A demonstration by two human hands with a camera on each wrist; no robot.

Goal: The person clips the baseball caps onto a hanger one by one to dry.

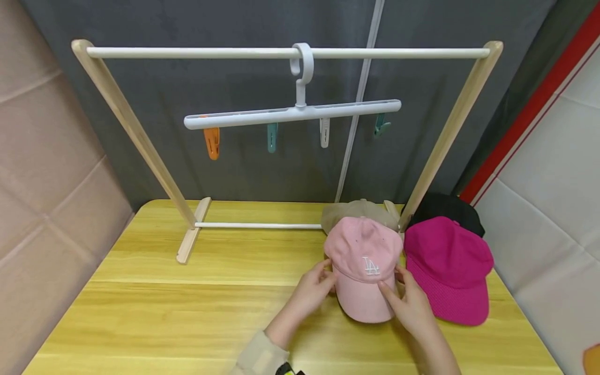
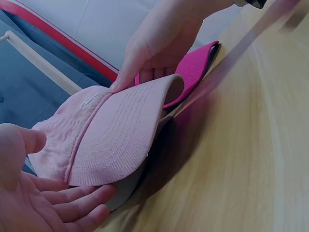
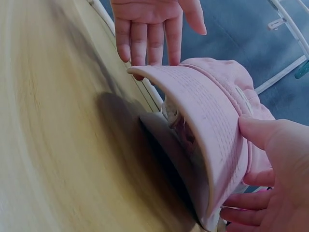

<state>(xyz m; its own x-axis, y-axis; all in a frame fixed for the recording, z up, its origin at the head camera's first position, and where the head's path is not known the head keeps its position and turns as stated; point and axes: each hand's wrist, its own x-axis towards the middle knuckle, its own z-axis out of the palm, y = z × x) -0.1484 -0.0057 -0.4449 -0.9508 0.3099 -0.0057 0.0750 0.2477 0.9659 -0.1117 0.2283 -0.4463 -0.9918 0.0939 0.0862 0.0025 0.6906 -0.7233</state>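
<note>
A pink baseball cap [image 1: 361,250] with white letters on its front faces me, brim toward the table's front. My right hand [image 1: 412,304] pinches its brim at the right side, thumb on top and fingers beneath, as the right wrist view shows at the pink brim [image 3: 203,106]. At the other side my left hand [image 1: 311,286] has its fingers extended, fingertips right at the brim's edge; the left wrist view shows this hand [image 2: 43,193] palm up. A beige cap [image 1: 335,213] lies behind the pink one and is partly hidden by it.
A magenta cap [image 1: 447,265] lies close to the right hand, with a black cap [image 1: 445,208] behind it. Over the table [image 1: 187,312] stands a wooden rack [image 1: 136,130]. From its white rod [image 1: 197,52] hangs a white hanger [image 1: 253,117] with several coloured clips.
</note>
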